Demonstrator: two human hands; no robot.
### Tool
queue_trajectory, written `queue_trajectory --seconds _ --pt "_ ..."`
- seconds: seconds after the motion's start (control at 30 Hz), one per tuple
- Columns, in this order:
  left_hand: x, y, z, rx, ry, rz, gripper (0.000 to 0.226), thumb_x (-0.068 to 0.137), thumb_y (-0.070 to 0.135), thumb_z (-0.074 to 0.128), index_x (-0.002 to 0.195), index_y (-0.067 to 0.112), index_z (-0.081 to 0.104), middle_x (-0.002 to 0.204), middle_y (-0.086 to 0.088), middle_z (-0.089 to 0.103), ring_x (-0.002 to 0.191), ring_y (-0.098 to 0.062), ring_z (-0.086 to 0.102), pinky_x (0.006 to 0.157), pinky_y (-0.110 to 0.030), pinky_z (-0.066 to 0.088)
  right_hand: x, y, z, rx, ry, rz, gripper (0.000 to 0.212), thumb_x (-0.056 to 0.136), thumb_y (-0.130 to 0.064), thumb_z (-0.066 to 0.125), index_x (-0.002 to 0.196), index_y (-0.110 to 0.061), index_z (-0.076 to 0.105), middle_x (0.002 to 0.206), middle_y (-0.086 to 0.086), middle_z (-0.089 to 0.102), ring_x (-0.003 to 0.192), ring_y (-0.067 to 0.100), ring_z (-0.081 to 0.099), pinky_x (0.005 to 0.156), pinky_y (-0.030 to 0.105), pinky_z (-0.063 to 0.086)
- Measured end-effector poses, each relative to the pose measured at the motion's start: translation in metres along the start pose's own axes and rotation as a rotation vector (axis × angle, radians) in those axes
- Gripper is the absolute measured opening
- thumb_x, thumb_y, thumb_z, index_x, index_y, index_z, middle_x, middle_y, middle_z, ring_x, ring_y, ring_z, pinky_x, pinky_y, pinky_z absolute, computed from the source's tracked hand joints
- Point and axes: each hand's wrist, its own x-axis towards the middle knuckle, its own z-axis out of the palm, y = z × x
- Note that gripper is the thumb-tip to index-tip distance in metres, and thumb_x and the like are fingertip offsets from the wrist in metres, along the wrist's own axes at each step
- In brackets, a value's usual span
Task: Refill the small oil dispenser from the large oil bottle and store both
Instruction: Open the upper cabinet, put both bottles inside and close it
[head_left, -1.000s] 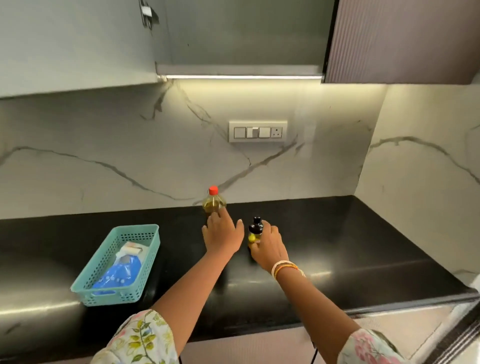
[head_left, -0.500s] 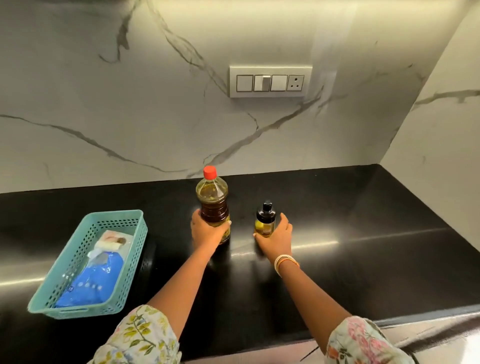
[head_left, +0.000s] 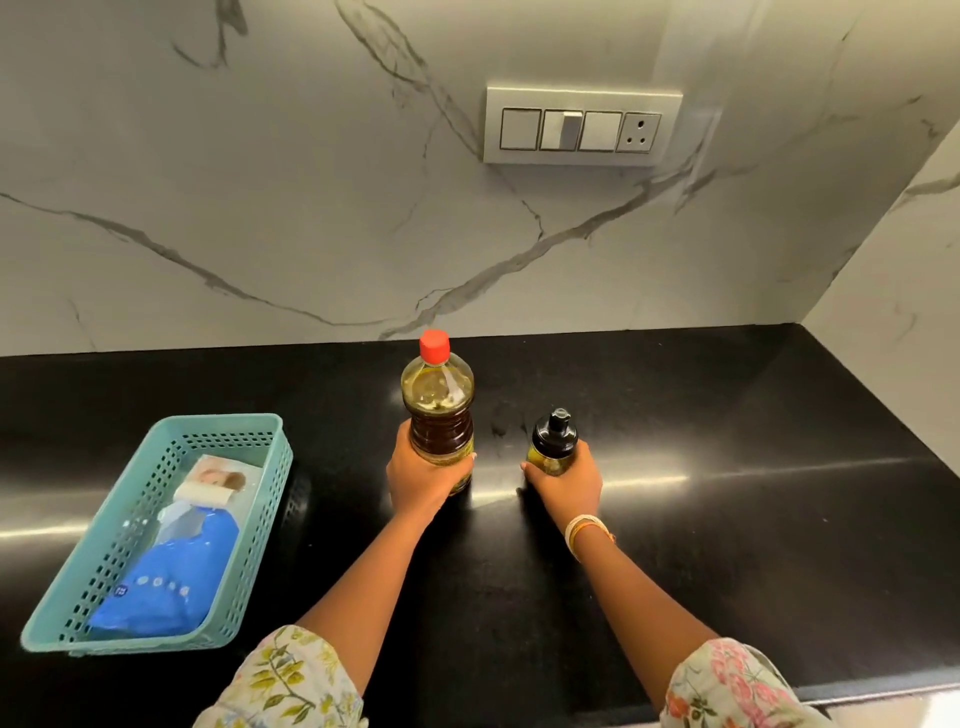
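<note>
Head view: left hand (head_left: 423, 480) grips the upright large bottle (head_left: 439, 410), right hand (head_left: 566, 480) the small dispenser (head_left: 551, 444) at its 3 o'clock, both steadied on the desk (head_left: 727, 493), caps on, probably for uncapping.

Teal basket (head_left: 270, 457) on black counter (head_left: 727, 519)

No text can be read; the small round mark on the blue packet (head_left: 156, 587) is too blurred.
</note>
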Motion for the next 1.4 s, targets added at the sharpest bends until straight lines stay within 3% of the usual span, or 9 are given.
queue_trajectory --seconds 0.2,0.33,0.57,0.73,0.87,0.93,1.07,1.2,1.4 --pt "-0.002 0.01 0.002 0.008 0.071 0.019 0.072 0.051 0.04 0.092 0.112 0.036 0.054 0.1 0.017 0.061 0.094 -0.008 0.059 0.082 -0.027 0.044 0.0 -0.011 -0.007 0.048 0.001 -0.043 0.047 0.064 -0.027 0.087 0.097 -0.036 0.054 0.088 -0.019 0.062 0.081 0.002 0.06 0.075 0.018 0.043" --pt "-0.009 0.029 -0.004 -0.046 0.06 0.066 0.071 0.052 0.041 0.092 0.109 0.041 0.049 0.1 0.019 0.06 0.095 -0.007 0.06 0.084 -0.028 0.045 0.0 -0.041 -0.019 0.169 0.034 -0.117 0.042 0.063 -0.025 0.088 0.093 -0.034 0.059 0.089 -0.013 0.069 0.081 -0.002 0.065 0.069 0.009 0.045" --pt "-0.024 0.133 -0.036 -0.202 0.008 0.271 0.074 0.053 0.03 0.092 0.117 0.033 0.055 0.109 0.012 0.066 0.1 -0.01 0.064 0.087 -0.031 0.05 -0.015 -0.146 -0.068 0.283 0.069 -0.369 0.045 0.061 -0.023 0.088 0.095 -0.035 0.06 0.09 -0.017 0.067 0.081 -0.01 0.063 0.065 0.002 0.045" --pt "-0.044 0.241 -0.075 -0.279 -0.072 0.393 0.069 0.059 0.024 0.091 0.12 0.03 0.057 0.111 0.008 0.069 0.099 -0.011 0.066 0.088 -0.035 0.053 -0.029 -0.24 -0.126 0.259 0.044 -0.496 0.049 0.06 -0.027 0.087 0.102 -0.025 0.062 0.091 -0.006 0.068 0.081 0.008 0.065 0.068 0.017 0.048" --pt "-0.066 0.324 -0.108 -0.294 -0.106 0.498 0.065 0.053 0.035 0.088 0.113 0.032 0.062 0.105 0.009 0.072 0.096 -0.013 0.069 0.09 -0.039 0.055 -0.04 -0.311 -0.178 0.25 0.015 -0.567 0.044 0.064 -0.03 0.086 0.1 -0.021 0.062 0.087 -0.005 0.067 0.083 0.015 0.066 0.072 0.026 0.053" --pt "-0.076 0.359 -0.123 -0.295 -0.104 0.556 0.058 0.051 0.037 0.087 0.105 0.036 0.065 0.097 0.013 0.074 0.091 -0.009 0.07 0.086 -0.035 0.055 -0.046 -0.341 -0.205 0.268 -0.005 -0.584 0.046 0.064 -0.03 0.087 0.101 -0.02 0.061 0.087 -0.005 0.066 0.084 0.017 0.067 0.068 0.026 0.054" --pt "-0.086 0.419 -0.147 -0.298 -0.089 0.631 0.054 0.049 0.036 0.091 0.097 0.036 0.066 0.088 0.016 0.074 0.085 -0.006 0.07 0.072 -0.026 0.051 -0.058 -0.397 -0.248 0.29 -0.074 -0.615 0.047 0.062 -0.03 0.088 0.098 -0.019 0.06 0.097 0.006 0.068 0.09 0.027 0.069 0.078 0.042 0.06" --pt "-0.083 0.472 -0.165 -0.283 -0.122 0.664 0.047 0.062 0.03 0.089 0.101 0.035 0.062 0.092 0.013 0.072 0.086 -0.009 0.068 0.065 -0.024 0.049 -0.063 -0.442 -0.272 0.26 -0.124 -0.697 0.042 0.064 -0.029 0.087 0.091 -0.027 0.055 0.094 0.001 0.063 0.084 0.02 0.063 0.056 0.028 0.058" --pt "-0.06 0.534 -0.177 -0.289 -0.114 0.684 0.049 0.062 0.028 0.087 0.105 0.03 0.063 0.096 0.004 0.073 0.088 -0.016 0.07 0.068 -0.029 0.053 -0.047 -0.499 -0.279 0.202 -0.146 -0.775 0.047 0.07 -0.033 0.083 0.106 -0.016 0.058 0.097 0.005 0.065 0.087 0.021 0.063 0.056 0.026 0.058"
